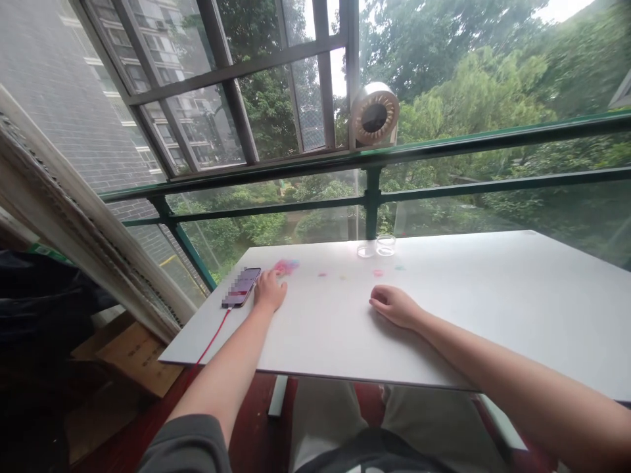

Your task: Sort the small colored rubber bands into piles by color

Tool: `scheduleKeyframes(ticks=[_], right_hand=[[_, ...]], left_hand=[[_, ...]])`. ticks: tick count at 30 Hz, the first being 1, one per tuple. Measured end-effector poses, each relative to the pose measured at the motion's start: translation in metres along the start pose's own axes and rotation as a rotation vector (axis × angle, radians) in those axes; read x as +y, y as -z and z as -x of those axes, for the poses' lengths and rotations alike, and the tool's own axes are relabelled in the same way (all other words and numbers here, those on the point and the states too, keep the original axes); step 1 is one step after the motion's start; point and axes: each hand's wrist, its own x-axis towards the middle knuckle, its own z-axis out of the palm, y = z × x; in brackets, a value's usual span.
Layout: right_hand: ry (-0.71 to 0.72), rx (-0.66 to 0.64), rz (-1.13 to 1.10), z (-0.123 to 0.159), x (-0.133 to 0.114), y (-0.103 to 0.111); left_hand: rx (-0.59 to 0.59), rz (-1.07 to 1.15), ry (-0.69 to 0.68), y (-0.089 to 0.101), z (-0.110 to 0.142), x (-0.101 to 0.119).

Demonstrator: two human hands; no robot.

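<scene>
My left hand (270, 290) lies on the white table (315, 328), its fingers stretched forward and the thumb apart. Its fingertips are at the near edge of a loose pile of tiny pink, red and blue pieces (287, 266), too small to name. My right hand (394, 306) rests on the tabletop with fingers curled in a loose fist, and nothing shows in it. Beyond it are a few pink bits (378, 272) and some teal bits (400, 267). Between the hands lie a small red spot (322, 274) and a faint yellowish one (343, 278).
A phone (242, 288) with a red cable (215, 336) lies just left of my left hand. Two clear round containers (385, 245) stand near the far edge. Behind the table run a green railing (372, 197) and windows. A cardboard box (140, 355) sits on the floor at left.
</scene>
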Motion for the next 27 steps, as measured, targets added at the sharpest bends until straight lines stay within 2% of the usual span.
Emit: scheduleKeyframes(ticks=[6, 9, 14, 22, 27], right_hand=[[0.008, -0.106, -0.009, 0.0, -0.003, 0.003], [0.011, -0.067, -0.026, 0.003, -0.002, 0.002], [0.008, -0.026, -0.069, 0.009, -0.002, 0.001], [0.034, 0.047, -0.009, 0.011, -0.002, 0.0], [0.015, 0.03, 0.029, 0.004, 0.002, -0.002]], left_hand=[[0.02, -0.018, -0.034, -0.011, -0.026, 0.007], [0.038, 0.0, -0.028, -0.017, -0.033, 0.004], [0.032, 0.024, -0.051, -0.017, -0.025, -0.002], [0.0, 0.031, -0.03, -0.011, -0.013, 0.002], [-0.016, 0.035, -0.018, -0.01, -0.012, 0.003]])
